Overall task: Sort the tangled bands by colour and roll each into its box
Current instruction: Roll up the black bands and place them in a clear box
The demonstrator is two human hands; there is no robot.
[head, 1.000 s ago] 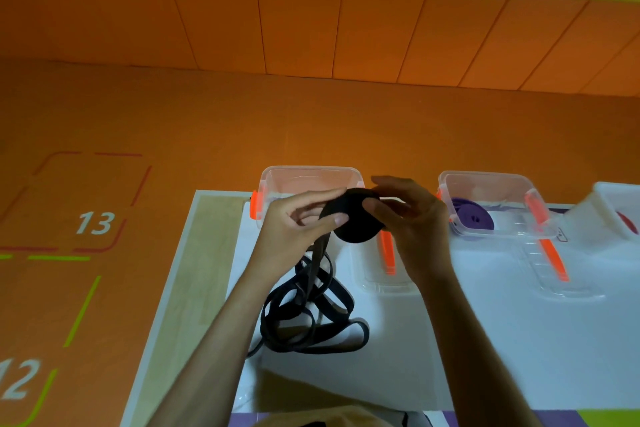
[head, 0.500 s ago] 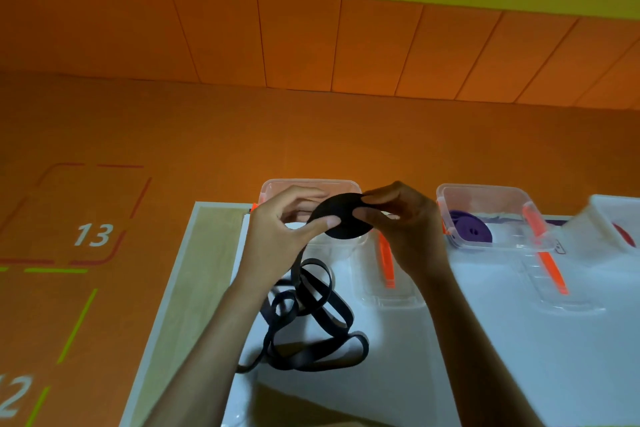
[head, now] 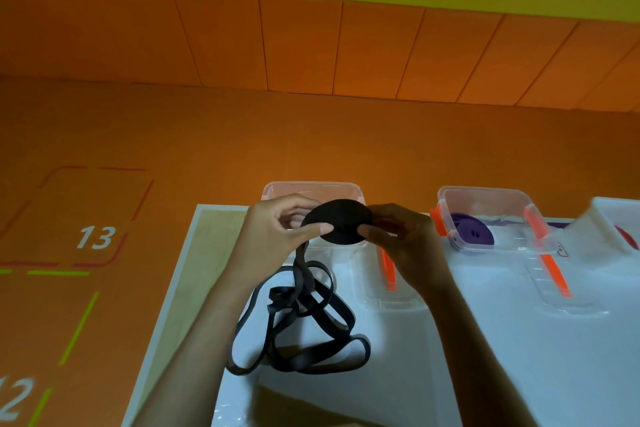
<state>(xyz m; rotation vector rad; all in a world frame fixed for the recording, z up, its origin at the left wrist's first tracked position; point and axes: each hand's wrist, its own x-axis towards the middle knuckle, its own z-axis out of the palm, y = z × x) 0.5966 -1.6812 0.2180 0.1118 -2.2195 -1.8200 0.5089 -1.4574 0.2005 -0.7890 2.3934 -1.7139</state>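
Black band (head: 337,227), wound for the most part into a flat, dense disc, is held up between both hands just in front of a clear box (head: 311,188). The left hand (head: 277,236) pinches the disc's left edge, with the thumb on the face turned toward the camera and the fingers curled behind it. The right hand (head: 401,239) grips the right edge the same way, its thumb tip pressed near the disc's centre. From the bottom of the disc the unwound part hangs down past the left thumb as a narrow, matte, dark strap. It then lies on the white table (head: 519,374) in a loose tangle of overlapping loops between the two forearms. Just right of the tangle a clear lid (head: 391,305) with an orange clip lies flat. Farther right a second clear box (head: 485,196) with orange clips holds a purple roll (head: 471,235), and its own lid (head: 568,305) lies in front of it. At the right edge a white box (head: 602,215) shows something red inside, too cut off to name. An orange floor mat (head: 242,135) marked 13 and 12 spreads beyond the table.
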